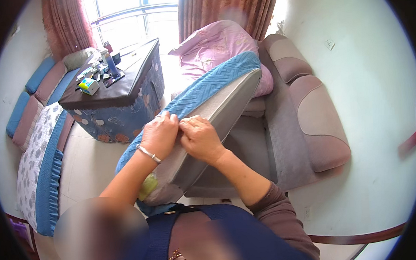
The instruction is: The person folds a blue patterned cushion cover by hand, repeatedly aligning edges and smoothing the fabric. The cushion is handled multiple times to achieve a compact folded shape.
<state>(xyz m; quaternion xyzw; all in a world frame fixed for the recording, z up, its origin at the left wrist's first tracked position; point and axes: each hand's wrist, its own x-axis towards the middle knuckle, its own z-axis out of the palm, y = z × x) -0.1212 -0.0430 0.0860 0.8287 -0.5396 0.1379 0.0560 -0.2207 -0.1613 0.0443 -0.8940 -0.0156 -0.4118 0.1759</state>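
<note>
A large sofa seat cushion (201, 134), pale and grey, stands tilted on edge before me. Blue quilted fabric (212, 82) covers its upper left side. My left hand (160, 132), with a silver bangle at the wrist, pinches the edge of this fabric halfway along the cushion. Right beside it, my right hand (197, 136) has its fingers closed at the same edge, nearly touching the left. The fingertips hide just what they pinch. A yellow-green patch (148, 186) shows near the cushion's lower end.
The grey sofa (286, 140) with back cushions (320, 124) runs along the right wall. A pink quilt (217, 46) lies at its far end. To the left stands a cloth-draped table (112, 121) bearing a bottle (110, 62) and a tissue pack (88, 86). Another covered sofa (42, 167) lines the left wall.
</note>
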